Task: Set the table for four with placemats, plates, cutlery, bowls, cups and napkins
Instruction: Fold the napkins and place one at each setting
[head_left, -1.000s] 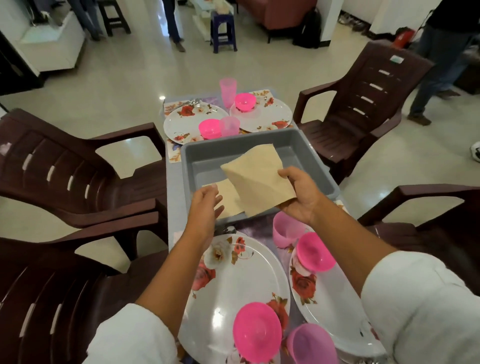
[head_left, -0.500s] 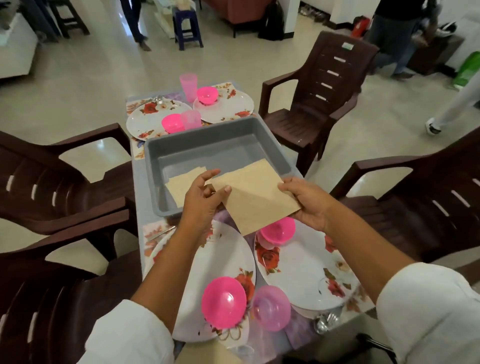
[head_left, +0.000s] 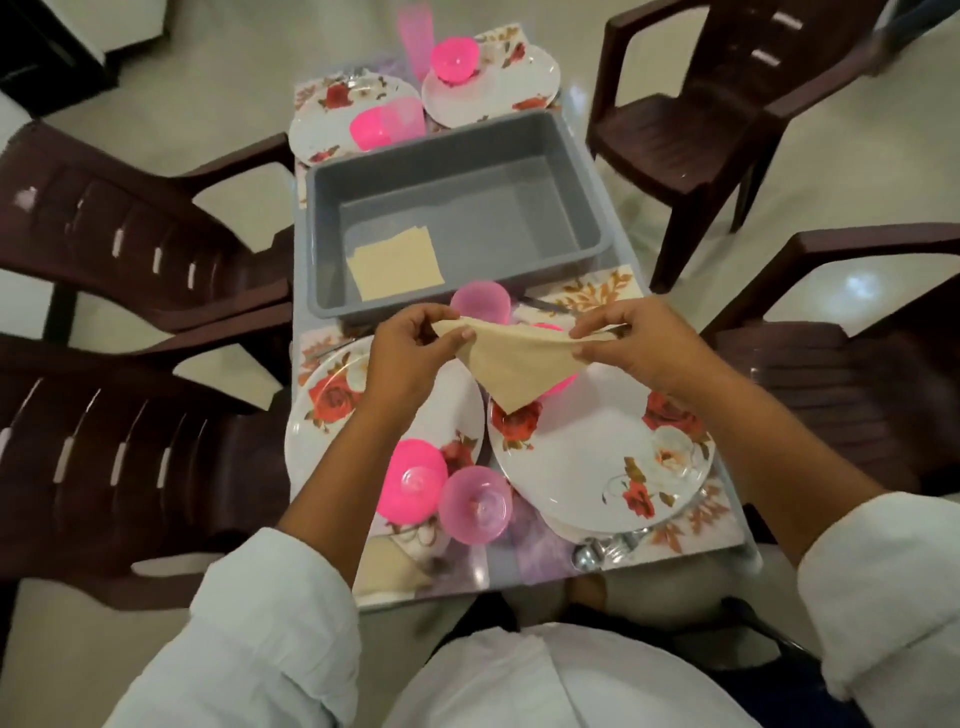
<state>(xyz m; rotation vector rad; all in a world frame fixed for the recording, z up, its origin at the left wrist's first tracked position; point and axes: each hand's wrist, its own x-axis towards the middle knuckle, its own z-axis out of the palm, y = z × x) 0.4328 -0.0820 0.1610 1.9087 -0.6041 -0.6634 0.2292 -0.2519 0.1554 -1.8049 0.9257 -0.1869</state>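
At mid-frame both hands — the left hand (head_left: 410, 353) and right hand (head_left: 631, 340) — pinch the top corners of a beige napkin (head_left: 514, 364), its point hanging over the floral plate (head_left: 597, 457), below the grey tray (head_left: 457, 208).

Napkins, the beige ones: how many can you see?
3. One folded beige cloth napkin hangs between both hands above the right near plate, one lies flat in the grey plastic tub, one sits at the table's near left edge. Others may be hidden.

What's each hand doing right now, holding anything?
Left hand: closed, pinching one corner of the beige napkin.
Right hand: closed, pinching the napkin's other corner.
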